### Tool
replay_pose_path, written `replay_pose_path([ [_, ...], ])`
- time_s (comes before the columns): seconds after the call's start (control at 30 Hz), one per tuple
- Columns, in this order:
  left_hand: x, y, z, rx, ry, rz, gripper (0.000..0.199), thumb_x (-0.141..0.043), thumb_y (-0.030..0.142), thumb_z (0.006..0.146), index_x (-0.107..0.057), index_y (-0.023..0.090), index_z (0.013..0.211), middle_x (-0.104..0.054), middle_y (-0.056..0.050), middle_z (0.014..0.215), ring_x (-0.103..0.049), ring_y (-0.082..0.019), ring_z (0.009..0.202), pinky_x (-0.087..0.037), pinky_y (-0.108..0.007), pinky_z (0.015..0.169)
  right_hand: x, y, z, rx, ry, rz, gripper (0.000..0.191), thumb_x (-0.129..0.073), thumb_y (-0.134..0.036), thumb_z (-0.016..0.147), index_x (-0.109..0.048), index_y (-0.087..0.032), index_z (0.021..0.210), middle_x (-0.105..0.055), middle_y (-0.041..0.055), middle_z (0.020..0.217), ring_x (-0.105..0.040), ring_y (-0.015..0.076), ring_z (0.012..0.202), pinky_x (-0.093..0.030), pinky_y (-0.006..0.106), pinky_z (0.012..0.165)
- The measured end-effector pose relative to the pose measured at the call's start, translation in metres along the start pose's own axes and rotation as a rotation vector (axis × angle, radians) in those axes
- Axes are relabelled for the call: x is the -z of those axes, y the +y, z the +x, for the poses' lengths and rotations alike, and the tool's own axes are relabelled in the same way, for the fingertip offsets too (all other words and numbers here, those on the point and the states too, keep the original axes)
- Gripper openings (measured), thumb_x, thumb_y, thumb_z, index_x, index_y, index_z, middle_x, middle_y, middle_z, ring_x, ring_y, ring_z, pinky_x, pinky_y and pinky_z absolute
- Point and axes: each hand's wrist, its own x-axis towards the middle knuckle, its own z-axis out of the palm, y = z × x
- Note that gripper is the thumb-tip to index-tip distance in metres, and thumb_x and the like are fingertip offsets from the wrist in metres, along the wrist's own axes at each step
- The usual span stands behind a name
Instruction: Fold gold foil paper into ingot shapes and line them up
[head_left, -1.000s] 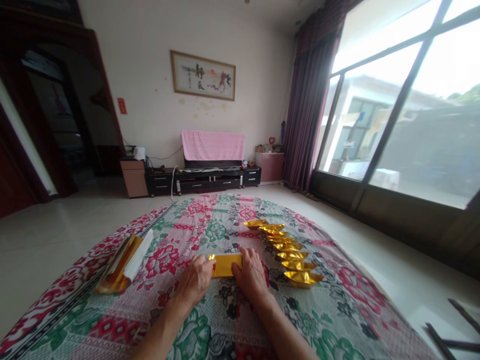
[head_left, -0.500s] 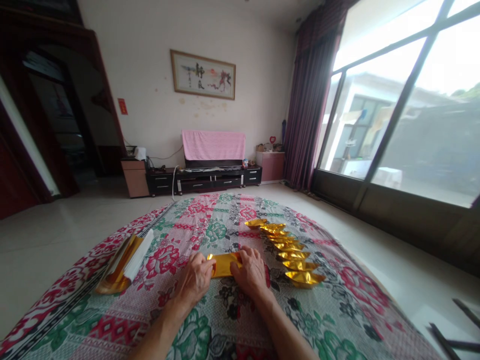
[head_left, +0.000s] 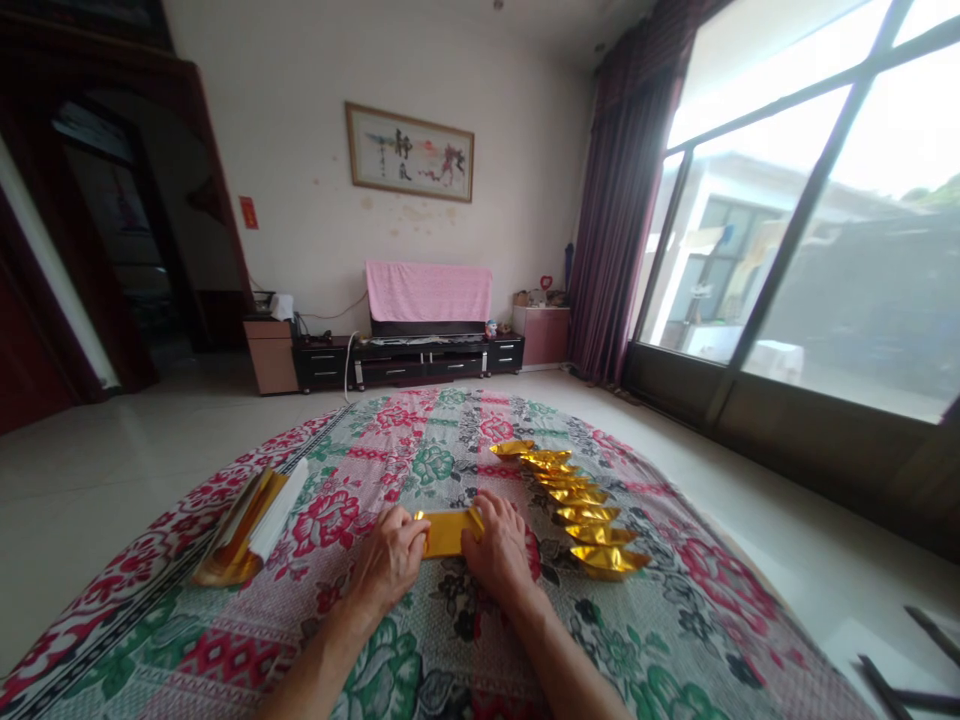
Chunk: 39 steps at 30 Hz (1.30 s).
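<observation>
A folded strip of gold foil paper (head_left: 448, 534) lies on the patterned tablecloth (head_left: 442, 650) between my hands. My left hand (head_left: 395, 548) pinches its left end, thumb and forefinger closed on the edge. At the other end my right hand (head_left: 498, 540) grips the paper with its thumb on the near side and fingers over the far side. Both short ends of the strip stand up a little at the fingers. To the right of my right hand, a slanting row of several gold paper ingots (head_left: 609, 560) sits on the cloth.
At the left lies a loose stack of gold and white paper sheets (head_left: 251, 530). Beyond the table stand a low black cabinet (head_left: 420, 362) and a screen under a pink cloth (head_left: 429, 290). Dark bars (head_left: 900, 690) show at the lower right, near large windows (head_left: 847, 250).
The right end of the gold paper now stands up more clearly by my right fingers, which have shifted slightly. My left hand keeps its pinch, and the ingots stay in place.
</observation>
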Motion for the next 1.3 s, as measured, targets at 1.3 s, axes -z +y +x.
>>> replay_pose_path([
  [1.3, -0.009, -0.012, -0.002, -0.021, 0.042, -0.04, 0.049, -0.043, 0.015, 0.076, -0.043, 0.014, 0.125, -0.051, -0.011, 0.119, -0.042, -0.023, 0.115, -0.034, -0.041, 0.1, 0.013, 0.005, 0.006, 0.077, -0.064, -0.043, 0.018, -0.056, -0.027, 0.065, -0.056, -0.02, 0.081, -0.056, 0.0052, 0.105, -0.044, 0.0225, 0.097, -0.027, 0.033, 0.081],
])
